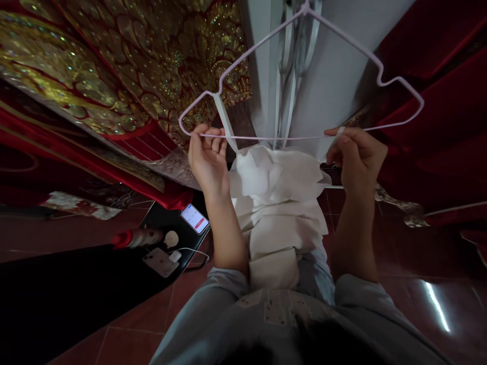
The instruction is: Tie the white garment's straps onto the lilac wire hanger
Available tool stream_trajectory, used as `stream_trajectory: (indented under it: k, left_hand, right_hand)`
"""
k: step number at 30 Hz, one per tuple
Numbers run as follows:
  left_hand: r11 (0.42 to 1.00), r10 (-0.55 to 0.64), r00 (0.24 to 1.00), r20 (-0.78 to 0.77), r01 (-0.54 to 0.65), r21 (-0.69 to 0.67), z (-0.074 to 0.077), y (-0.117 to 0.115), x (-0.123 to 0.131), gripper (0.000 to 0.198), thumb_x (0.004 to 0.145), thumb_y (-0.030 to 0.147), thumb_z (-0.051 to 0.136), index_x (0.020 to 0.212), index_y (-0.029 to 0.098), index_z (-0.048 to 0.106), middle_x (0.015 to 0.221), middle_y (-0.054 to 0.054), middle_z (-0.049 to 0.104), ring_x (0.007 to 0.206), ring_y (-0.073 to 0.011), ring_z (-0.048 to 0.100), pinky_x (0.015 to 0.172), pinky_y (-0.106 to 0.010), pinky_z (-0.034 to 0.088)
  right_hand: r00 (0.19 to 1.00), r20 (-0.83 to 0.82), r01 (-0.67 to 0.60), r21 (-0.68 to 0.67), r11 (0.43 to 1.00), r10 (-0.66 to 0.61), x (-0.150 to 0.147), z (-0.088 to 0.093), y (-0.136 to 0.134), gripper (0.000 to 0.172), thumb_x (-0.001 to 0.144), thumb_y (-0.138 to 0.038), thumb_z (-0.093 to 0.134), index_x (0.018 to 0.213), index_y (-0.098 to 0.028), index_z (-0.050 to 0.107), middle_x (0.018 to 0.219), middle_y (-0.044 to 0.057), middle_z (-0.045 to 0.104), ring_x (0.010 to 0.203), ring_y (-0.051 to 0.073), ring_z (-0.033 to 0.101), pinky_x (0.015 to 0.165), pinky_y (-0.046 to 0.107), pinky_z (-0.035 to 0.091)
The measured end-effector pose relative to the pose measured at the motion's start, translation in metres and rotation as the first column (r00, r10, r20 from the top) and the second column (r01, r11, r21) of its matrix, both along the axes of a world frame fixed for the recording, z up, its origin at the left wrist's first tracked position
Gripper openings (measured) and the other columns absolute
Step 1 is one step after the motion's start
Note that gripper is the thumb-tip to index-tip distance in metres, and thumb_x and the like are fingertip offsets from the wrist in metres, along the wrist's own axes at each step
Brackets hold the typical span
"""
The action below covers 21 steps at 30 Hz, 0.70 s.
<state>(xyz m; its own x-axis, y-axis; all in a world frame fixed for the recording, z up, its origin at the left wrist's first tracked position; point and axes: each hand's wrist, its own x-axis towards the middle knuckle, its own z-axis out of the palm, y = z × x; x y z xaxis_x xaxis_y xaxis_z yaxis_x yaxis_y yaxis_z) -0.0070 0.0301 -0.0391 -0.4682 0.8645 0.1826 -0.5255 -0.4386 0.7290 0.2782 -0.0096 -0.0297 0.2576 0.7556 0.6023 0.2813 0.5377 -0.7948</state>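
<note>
Hanger (281, 138) held above red-tiled flr (133, 342) — blk tbl (91, 284) nearby.

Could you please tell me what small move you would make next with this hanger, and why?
I'd probably have the right hand guide the white strap at its fingers into the notch on the right side of the pink hanger. The other strap already loops over the left notch, while the right notch bears none.
</note>
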Motion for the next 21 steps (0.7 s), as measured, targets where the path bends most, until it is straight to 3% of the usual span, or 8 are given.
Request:
stream_trajectory:
  k: [3,6,9,11,13,16,19,21]
  left_hand:
    - [0.999,-0.005,0.998,-0.068,0.008,0.044,-0.017,-0.001,-0.001,0.049,0.105,0.071,0.09,0.099,0.028,0.068,0.094,-0.003,0.075,0.103,-0.0256,0.08,0.096,-0.034,0.063]
    - [0.997,0.009,0.994,-0.104,-0.002,0.072,-0.017,-0.002,-0.006,0.052,0.103,0.073,0.091,0.096,0.029,0.064,0.092,-0.003,0.072,0.1,-0.0254,0.078,0.094,-0.034,0.064]
    - [0.999,0.007,0.991,-0.135,0.0,0.053,-0.008,-0.004,-0.011,0.052,0.107,0.074,0.086,0.095,0.029,0.061,0.091,-0.003,0.07,0.099,-0.0258,0.077,0.095,-0.034,0.064]
    - [0.999,0.003,0.992,-0.128,0.003,0.046,-0.004,-0.006,-0.011,0.052,0.109,0.072,0.084,0.095,0.029,0.06,0.089,-0.003,0.068,0.096,-0.0258,0.076,0.093,-0.034,0.063]
    - [0.999,-0.002,0.994,-0.11,0.007,0.044,-0.003,-0.007,-0.009,0.05,0.11,0.07,0.082,0.094,0.029,0.059,0.087,-0.003,0.066,0.094,-0.0256,0.075,0.091,-0.034,0.062]
    - [0.998,-0.012,0.997,-0.077,0.017,0.06,-0.005,-0.007,-0.005,0.044,0.113,0.063,0.08,0.095,0.028,0.059,0.087,-0.003,0.065,0.092,-0.0247,0.074,0.089,-0.032,0.061]
    - [0.998,-0.017,0.998,-0.065,0.021,0.063,-0.005,-0.009,-0.005,0.045,0.111,0.063,0.083,0.096,0.028,0.059,0.088,-0.002,0.065,0.092,-0.0238,0.074,0.089,-0.031,0.059]
    - [0.999,-0.02,0.997,-0.074,0.022,0.028,-0.003,-0.01,-0.006,0.048,0.11,0.067,0.084,0.097,0.029,0.058,0.089,-0.002,0.067,0.095,-0.0243,0.075,0.089,-0.032,0.059]
  right_hand:
    - [0.989,-0.058,0.142,0.119,0.983,-0.136,0.013,-0.009,0.004,0.021,0.1,-0.042,0.078,0.101,-0.026,0.092,0.063,-0.002,0.062,0.052,0.011,0.044,0.057,0.031,0.041]
    - [0.922,-0.187,0.378,0.247,0.892,-0.339,0.056,-0.028,0.02,0.021,0.089,-0.029,0.081,0.105,-0.021,0.092,0.068,-0.001,0.064,0.057,0.012,0.053,0.06,0.029,0.041]
    - [0.865,-0.251,0.486,0.214,0.847,-0.433,0.112,-0.044,0.041,0.029,0.085,-0.031,0.088,0.112,-0.02,0.091,0.074,-0.001,0.064,0.061,0.014,0.057,0.063,0.031,0.045]
    - [0.873,-0.191,0.479,0.158,0.863,-0.449,0.137,-0.043,0.05,0.03,0.08,-0.03,0.096,0.107,-0.022,0.091,0.08,0.0,0.069,0.068,0.017,0.062,0.069,0.035,0.052]
    - [0.909,-0.087,0.415,0.152,0.897,-0.407,0.145,-0.03,0.053,0.035,0.073,-0.03,0.104,0.105,-0.023,0.092,0.087,0.002,0.076,0.075,0.019,0.067,0.076,0.039,0.058]
    - [0.96,0.107,0.236,0.196,0.952,-0.26,0.129,0.005,0.049,0.044,0.071,-0.038,0.109,0.11,-0.026,0.095,0.096,0.004,0.082,0.083,0.02,0.07,0.081,0.041,0.06]
    - [0.935,0.315,0.116,0.169,0.979,-0.165,0.104,0.035,0.048,0.045,0.075,-0.045,0.109,0.114,-0.029,0.093,0.107,0.006,0.083,0.087,0.023,0.068,0.08,0.043,0.059]
    - [0.891,0.412,0.13,0.17,0.977,-0.19,0.093,0.045,0.051,0.045,0.072,-0.042,0.111,0.109,-0.028,0.089,0.109,0.007,0.079,0.096,0.025,0.068,0.085,0.044,0.06]
